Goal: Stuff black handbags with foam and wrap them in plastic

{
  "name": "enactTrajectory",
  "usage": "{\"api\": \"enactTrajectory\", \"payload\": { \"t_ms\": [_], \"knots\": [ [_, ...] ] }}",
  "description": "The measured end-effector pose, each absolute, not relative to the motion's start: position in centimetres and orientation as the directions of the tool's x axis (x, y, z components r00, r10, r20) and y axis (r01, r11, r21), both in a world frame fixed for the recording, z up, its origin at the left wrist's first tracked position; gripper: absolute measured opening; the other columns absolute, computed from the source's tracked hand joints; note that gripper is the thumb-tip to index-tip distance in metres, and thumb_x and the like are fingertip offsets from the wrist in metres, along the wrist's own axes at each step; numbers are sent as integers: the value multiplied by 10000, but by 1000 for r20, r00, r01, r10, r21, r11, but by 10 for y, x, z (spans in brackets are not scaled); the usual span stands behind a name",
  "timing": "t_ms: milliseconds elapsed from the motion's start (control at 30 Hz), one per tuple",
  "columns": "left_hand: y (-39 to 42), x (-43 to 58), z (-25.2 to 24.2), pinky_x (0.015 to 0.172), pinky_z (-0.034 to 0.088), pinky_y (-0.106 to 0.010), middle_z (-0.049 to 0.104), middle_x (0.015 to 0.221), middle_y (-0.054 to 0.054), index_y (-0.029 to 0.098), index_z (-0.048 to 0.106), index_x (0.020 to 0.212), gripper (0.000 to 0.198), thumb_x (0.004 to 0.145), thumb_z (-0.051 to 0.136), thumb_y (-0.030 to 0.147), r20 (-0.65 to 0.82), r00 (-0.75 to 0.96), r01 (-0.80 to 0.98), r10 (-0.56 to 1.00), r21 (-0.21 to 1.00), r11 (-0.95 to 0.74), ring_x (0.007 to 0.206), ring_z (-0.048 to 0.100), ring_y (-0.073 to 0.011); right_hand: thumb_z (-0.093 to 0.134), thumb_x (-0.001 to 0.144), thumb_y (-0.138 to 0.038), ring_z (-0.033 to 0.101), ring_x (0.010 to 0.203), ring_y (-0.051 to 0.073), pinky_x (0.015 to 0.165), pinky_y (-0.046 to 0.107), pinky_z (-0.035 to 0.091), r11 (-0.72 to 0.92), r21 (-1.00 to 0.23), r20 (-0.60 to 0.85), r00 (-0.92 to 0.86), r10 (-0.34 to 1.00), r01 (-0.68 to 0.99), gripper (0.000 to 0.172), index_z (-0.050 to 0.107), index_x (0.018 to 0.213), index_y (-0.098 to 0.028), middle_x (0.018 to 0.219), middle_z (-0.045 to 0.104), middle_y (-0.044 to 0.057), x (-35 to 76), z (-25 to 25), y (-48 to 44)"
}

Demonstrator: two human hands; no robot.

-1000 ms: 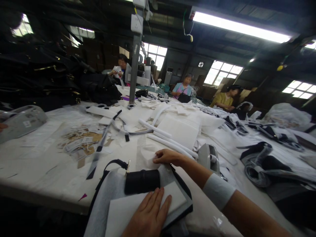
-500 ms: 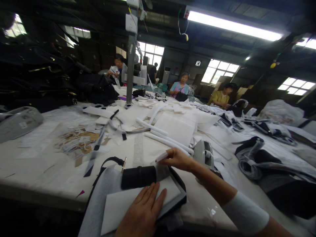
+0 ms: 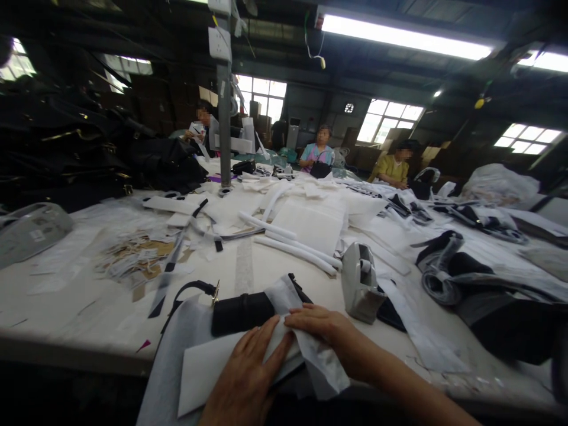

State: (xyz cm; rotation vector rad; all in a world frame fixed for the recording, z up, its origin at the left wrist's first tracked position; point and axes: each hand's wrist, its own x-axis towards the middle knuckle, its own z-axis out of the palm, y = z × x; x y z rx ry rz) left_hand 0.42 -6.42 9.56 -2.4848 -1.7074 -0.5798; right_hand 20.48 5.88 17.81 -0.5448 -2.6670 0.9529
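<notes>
My left hand (image 3: 248, 376) lies flat with fingers stretched out on a white foam sheet (image 3: 199, 370) that covers a black bag (image 3: 298, 286) at the table's near edge. A black rolled strap piece (image 3: 239, 312) lies across the bag just beyond my fingertips, with a thin black strap and gold clasp (image 3: 216, 291) to its left. My right hand (image 3: 322, 326) has its fingers closed on a thin white wrapping sheet (image 3: 326, 370), drawn over the bag's right side. The fingertips of both hands nearly meet.
A grey tape dispenser (image 3: 359, 283) stands just right of the bag. White foam rolls (image 3: 293, 251), paper tags (image 3: 137, 257) and black straps litter the long white table (image 3: 71, 307). Black bags pile at the left (image 3: 89, 154). Three other people sit at the far end.
My right hand pinched the white sheet beyond the bag and pulled it back over the bag toward me. My left hand stayed flat on the foam sheet.
</notes>
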Motion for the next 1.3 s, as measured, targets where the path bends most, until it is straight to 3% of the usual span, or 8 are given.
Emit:
{"api": "enactTrajectory", "payload": {
  "t_ms": [167, 333, 500, 567, 733, 933, 1100, 1300],
  "knots": [
    [-60, 4, 102, 1124, 364, -456, 175, 1624, -73, 228, 246, 1515, 961, 627, 516, -20, 360, 350, 911, 865, 86, -404, 1482, 176, -288, 664, 801, -127, 456, 1358, 281, 1169, 476, 297, 820, -505, 118, -920, 373, 268, 631, 506, 1407, -203, 1414, 551, 128, 207, 162, 44],
    [-54, 1, 108, 1118, 373, -440, 335, 1569, -56, 181, 340, 1453, 776, 710, 503, 25, 286, 421, 880, 861, 101, -464, 1432, 326, -216, 592, 923, -208, 516, 1309, 233, 1167, 427, 317, 835, -519, 221, -915, 338, 183, 493, 502, 1409, -205, 1380, 585, 118, 224, 167, 24],
    [-54, -3, 109, 1097, 394, -450, 360, 1553, -84, 172, 381, 1420, 658, 786, 525, 73, 290, 439, 870, 851, 102, -483, 1410, 370, -235, 608, 928, -416, 685, 1048, 211, 936, 309, 547, 687, -678, 473, -562, 679, 260, 342, 645, 1213, -231, 1107, 731, 83, 259, 151, -1],
    [-53, -4, 109, 1092, 401, -446, 371, 1547, -82, 178, 377, 1427, 633, 818, 531, 101, 298, 443, 869, 846, 90, -487, 1403, 383, -237, 616, 932, -358, 690, 1011, 215, 909, 334, 558, 723, -586, 555, -468, 688, 368, 268, 652, 1163, -227, 1065, 735, 83, 266, 130, -9],
    [-53, -4, 108, 1086, 410, -437, 401, 1531, -86, 193, 357, 1456, 584, 895, 522, 190, 315, 448, 870, 837, 63, -489, 1381, 418, -236, 555, 961, -277, 661, 1040, 241, 962, 445, 519, 884, -214, 624, -639, 450, 415, 181, 670, 1076, -197, 1004, 735, 101, 254, 84, -11],
    [-53, -4, 109, 1086, 412, -435, 384, 1541, -87, 194, 368, 1450, 571, 898, 515, 185, 304, 449, 875, 840, 39, -482, 1387, 410, -238, 457, 961, -134, 647, 710, 162, 821, 357, 556, 902, -128, 723, -584, 370, 413, 285, 669, 789, -214, 702, 678, 35, 244, 80, -3],
    [-54, -1, 114, 1092, 406, -434, 378, 1546, -69, 208, 360, 1456, 603, 877, 514, 139, 261, 437, 886, 861, 42, -463, 1402, 386, -230, 508, 956, -123, 678, 690, 143, 897, 382, 547, 908, -170, 656, -643, 394, 383, 209, 688, 962, -230, 812, 748, 7, 264, 87, -23],
    [-56, 1, 118, 1116, 380, -422, 382, 1545, -71, 212, 335, 1477, 641, 870, 529, 145, 250, 412, 895, 876, 70, -441, 1402, 383, -224, 535, 916, -88, 731, 762, 187, 895, 405, 592, 930, -216, 552, -748, 368, 298, 339, 648, 1194, -244, 910, 779, 32, 292, 86, -48]
  ]
}}
